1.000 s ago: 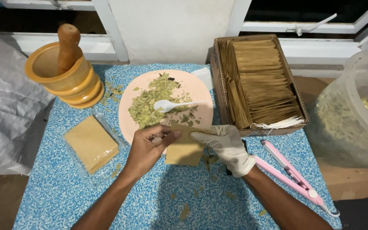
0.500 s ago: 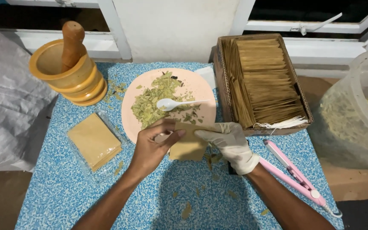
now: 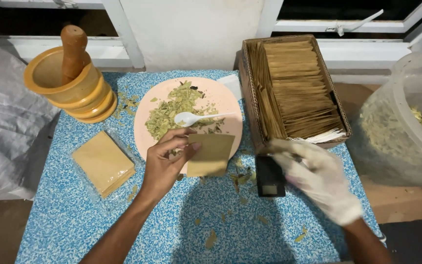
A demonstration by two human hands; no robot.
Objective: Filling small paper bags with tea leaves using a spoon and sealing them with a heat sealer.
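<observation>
The left hand is pinching a small tan paper sachet by its left edge — fingers clenched on it, the sachet's long axis running away from the person, over the pink plate's near rim. The gloved right hand, blurred, is hovering just right of a small black device on the desk — its grip I cannot tell.

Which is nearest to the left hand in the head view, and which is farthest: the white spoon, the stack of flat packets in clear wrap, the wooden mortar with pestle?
From the left hand:
1. White spoon, just above it on the pink plate.
2. Stack of flat packets, to its left on the table.
3. Wooden mortar with pestle, far upper left by the window.
</observation>
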